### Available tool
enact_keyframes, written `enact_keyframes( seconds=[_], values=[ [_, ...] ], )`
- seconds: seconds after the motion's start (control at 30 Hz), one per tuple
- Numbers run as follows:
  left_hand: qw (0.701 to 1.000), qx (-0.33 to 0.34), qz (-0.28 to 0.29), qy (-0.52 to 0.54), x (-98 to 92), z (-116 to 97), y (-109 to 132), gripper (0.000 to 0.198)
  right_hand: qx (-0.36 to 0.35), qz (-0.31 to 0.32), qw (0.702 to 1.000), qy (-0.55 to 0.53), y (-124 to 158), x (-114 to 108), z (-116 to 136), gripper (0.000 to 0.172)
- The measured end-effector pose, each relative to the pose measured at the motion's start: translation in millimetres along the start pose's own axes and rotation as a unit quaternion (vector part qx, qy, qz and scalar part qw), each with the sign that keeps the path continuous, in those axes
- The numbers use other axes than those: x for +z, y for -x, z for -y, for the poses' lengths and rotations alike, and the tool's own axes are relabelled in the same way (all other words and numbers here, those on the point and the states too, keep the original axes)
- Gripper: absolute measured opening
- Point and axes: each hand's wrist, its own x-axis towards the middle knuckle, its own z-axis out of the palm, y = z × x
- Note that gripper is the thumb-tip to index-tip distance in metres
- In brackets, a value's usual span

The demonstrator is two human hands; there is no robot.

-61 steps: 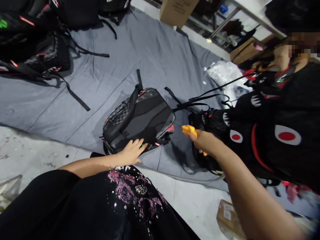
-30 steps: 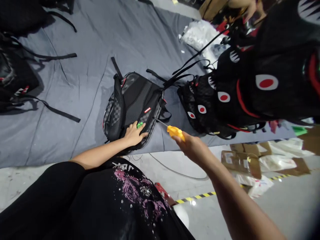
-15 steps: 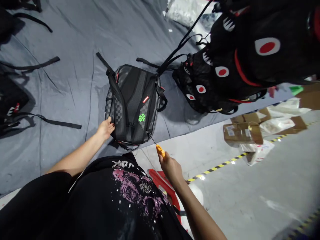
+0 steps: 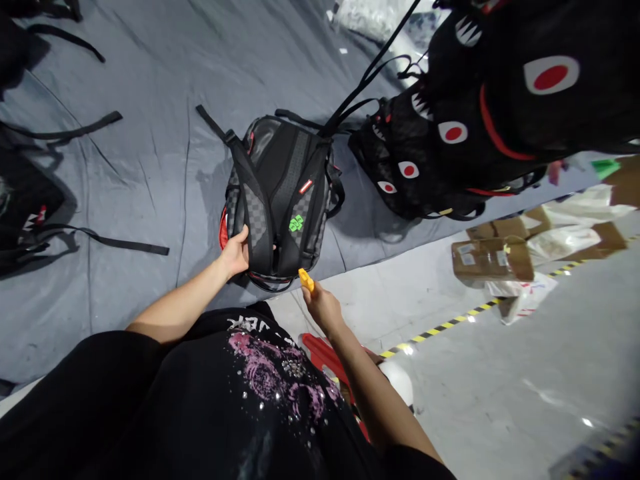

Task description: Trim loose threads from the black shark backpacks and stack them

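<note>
A black and grey checkered backpack (image 4: 287, 167) lies on the grey cloth, its shoulder straps facing up. On it are a small red label (image 4: 305, 187) and a green patch (image 4: 296, 223). My left hand (image 4: 237, 253) grips the lower left side of the backpack, fingers partly hidden behind its edge. Something red (image 4: 223, 230) shows beside that hand. Close to the bag's lower right corner, my right hand (image 4: 323, 305) is closed around a small orange-handled tool (image 4: 306, 280); the tool's far end cannot be made out.
Black backpacks with red-and-white eyes (image 4: 420, 160) stand at the right on the grey cloth (image 4: 150, 160). More dark bags (image 4: 25, 193) with loose straps lie at the left. Cardboard boxes (image 4: 493, 260) and yellow-black tape (image 4: 450, 325) are on the floor at the right.
The backpack has shifted slightly right and up, and red now shows at its left side. My left hand has moved right onto the bag. The orange tool has come closer to the bag's bottom.
</note>
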Motion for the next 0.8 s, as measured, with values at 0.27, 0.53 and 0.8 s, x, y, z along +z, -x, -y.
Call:
enact_keyframes(
  seconds=[0.27, 0.53, 0.8],
  values=[
    [1.0, 0.006, -0.014, 0.008, -11.8, -5.7, -8.6, 0.07, 0.019, -0.047, 0.999, 0.007, -4.2, 8.3, -5.7, 0.03],
    [1.0, -0.005, 0.019, -0.005, -5.7, -7.5, -0.1, 0.075, 0.068, -0.08, 0.994, -0.022, -18.9, 13.5, 6.4, 0.035],
    [1.0, 0.017, -0.001, 0.02, -1.3, -2.9, 2.9, 0.074, 0.09, -0.055, 0.994, -0.038, -30.7, 3.9, 13.5, 0.033]
  ],
)
